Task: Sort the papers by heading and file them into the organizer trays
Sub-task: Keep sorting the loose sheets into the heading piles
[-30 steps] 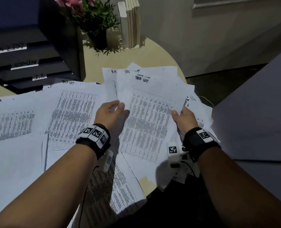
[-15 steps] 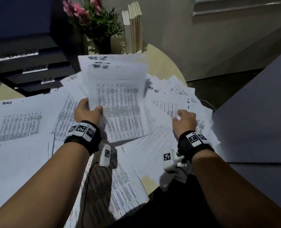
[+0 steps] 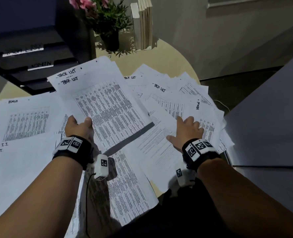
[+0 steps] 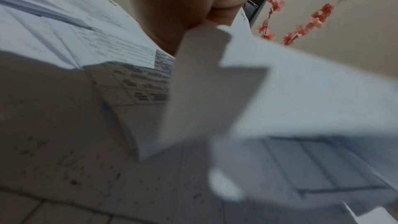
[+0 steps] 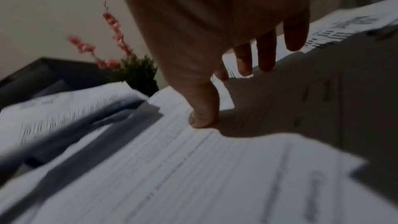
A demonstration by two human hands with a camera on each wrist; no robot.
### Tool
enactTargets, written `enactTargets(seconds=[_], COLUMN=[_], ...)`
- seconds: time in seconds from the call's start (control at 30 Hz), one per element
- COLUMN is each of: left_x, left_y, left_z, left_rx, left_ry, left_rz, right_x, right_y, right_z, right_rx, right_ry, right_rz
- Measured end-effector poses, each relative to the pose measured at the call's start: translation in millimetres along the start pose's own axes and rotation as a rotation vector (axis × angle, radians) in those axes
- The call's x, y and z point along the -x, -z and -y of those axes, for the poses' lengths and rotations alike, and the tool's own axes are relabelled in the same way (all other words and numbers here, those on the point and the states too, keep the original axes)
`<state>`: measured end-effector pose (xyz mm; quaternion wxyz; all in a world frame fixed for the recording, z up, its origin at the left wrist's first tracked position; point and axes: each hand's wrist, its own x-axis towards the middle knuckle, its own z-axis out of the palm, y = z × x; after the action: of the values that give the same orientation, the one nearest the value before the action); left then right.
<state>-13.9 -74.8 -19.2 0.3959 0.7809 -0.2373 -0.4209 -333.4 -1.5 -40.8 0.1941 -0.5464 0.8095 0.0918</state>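
Observation:
My left hand (image 3: 78, 124) pinches the near left corner of a small stack of printed sheets headed "TASK LIST" (image 3: 108, 103), held up off the table and tilted toward the black organizer trays (image 3: 30, 69). In the left wrist view the thumb and fingers (image 4: 189, 14) clamp the same sheets (image 4: 280, 91). My right hand (image 3: 187, 133) lies flat with spread fingers on the loose papers (image 3: 168, 103) at the right of the round table. The right wrist view shows its thumb (image 5: 204, 108) pressing on a printed page (image 5: 193, 168).
More sheets headed "ADMIN" (image 3: 25, 121) and "I.T." (image 3: 13, 169) cover the table's left side. A potted pink-flowered plant (image 3: 106, 19) and upright books (image 3: 143, 23) stand at the back. A grey surface (image 3: 271, 117) borders the right. The table's rim (image 3: 176, 54) shows behind.
My left hand has carried the "TASK LIST" sheets left and up off the pile. My right hand let go of them and now lies spread on the papers to the right.

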Motion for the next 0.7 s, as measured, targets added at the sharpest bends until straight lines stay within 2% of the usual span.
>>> enactTargets(seconds=[0.17, 0.27, 0.37, 0.5, 0.57, 0.63, 0.7], left_x=[0.9, 8.8, 15.0, 18.1, 16.2, 17.8, 21.3], left_y=[6.0, 8.4, 7.1, 4.9, 5.3, 3.7, 2.1], left_z=[-7.7, -11.5, -14.0, -27.2, -37.7, -50.6, -63.0], left_rx=[0.150, 0.211, 0.107, -0.159, -0.197, -0.198, -0.195], left_ry=[0.061, 0.069, -0.032, -0.183, -0.240, -0.311, -0.383], left_rz=[0.035, 0.125, 0.229, 0.370, 0.353, 0.312, 0.277], right_x=[-13.2, -22.5, -24.1, -31.2, -36.1, -40.2, -48.8], right_y=[15.5, 38.3, 61.9, 88.0, 91.1, 89.4, 87.8], right_z=[-2.4, -12.4, -19.8, -23.7, -21.2, -17.5, -21.7], right_rx=[-0.131, -0.317, -0.460, -0.241, -0.275, -0.432, -0.516], right_ry=[-0.011, 0.019, 0.058, 0.214, 0.317, 0.379, 0.337], right_rz=[0.058, -0.046, -0.170, -0.256, -0.248, -0.232, -0.213])
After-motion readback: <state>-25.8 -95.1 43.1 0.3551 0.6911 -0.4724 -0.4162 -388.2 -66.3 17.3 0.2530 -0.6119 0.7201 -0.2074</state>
